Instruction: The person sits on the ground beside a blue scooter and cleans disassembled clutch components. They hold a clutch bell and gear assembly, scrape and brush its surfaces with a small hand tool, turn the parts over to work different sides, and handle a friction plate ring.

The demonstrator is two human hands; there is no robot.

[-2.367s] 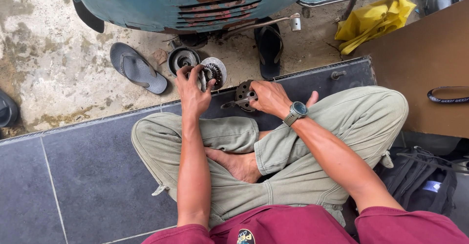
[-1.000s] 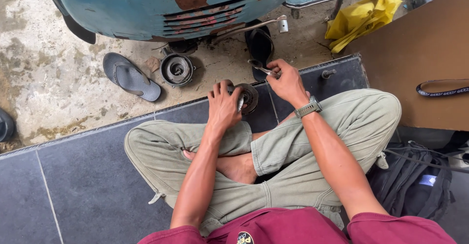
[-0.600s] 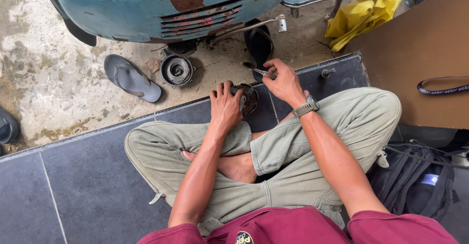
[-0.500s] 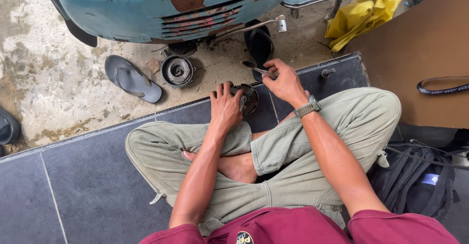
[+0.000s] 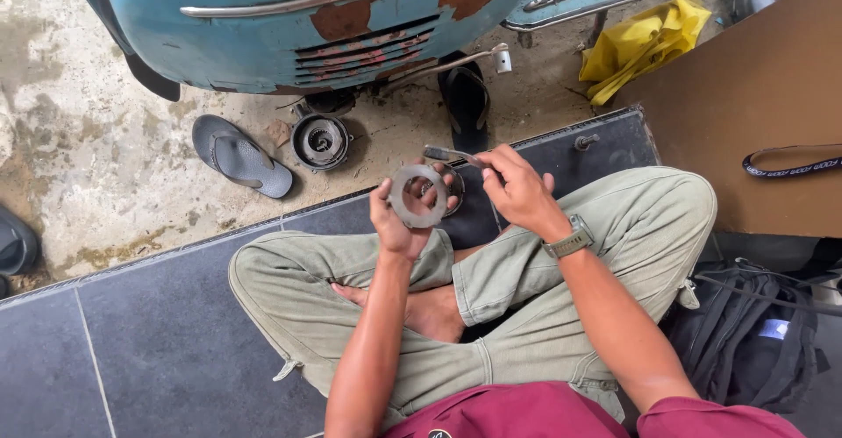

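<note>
Left hand [image 5: 396,220] pinches a flat grey metal ring plate [image 5: 418,196] by its rim, held up face-on above the crossed legs, likely for inspection; right hand [image 5: 517,191] grips a thin metal tool [image 5: 449,155], tip beside the ring. Beyond: round dark metal housing [image 5: 319,141] on the concrete floor [image 5: 79,149]; grey flip-flop sandal [image 5: 241,156] beside it; rusty blue scooter body [image 5: 289,8] behind.

Daylight falls evenly on a stained, cracked concrete floor [image 5: 79,140], which meets a raised step of dark grey tiles [image 5: 132,350] along a diagonal edge. A rusted, pale blue scooter body [image 5: 289,8] stands on the concrete with a grey rubber flip-flop [image 5: 241,155] and a crumpled yellow cloth [image 5: 640,48] nearby. A brown wooden board [image 5: 754,105] lies at the right, a black backpack [image 5: 754,333] below it.
</note>
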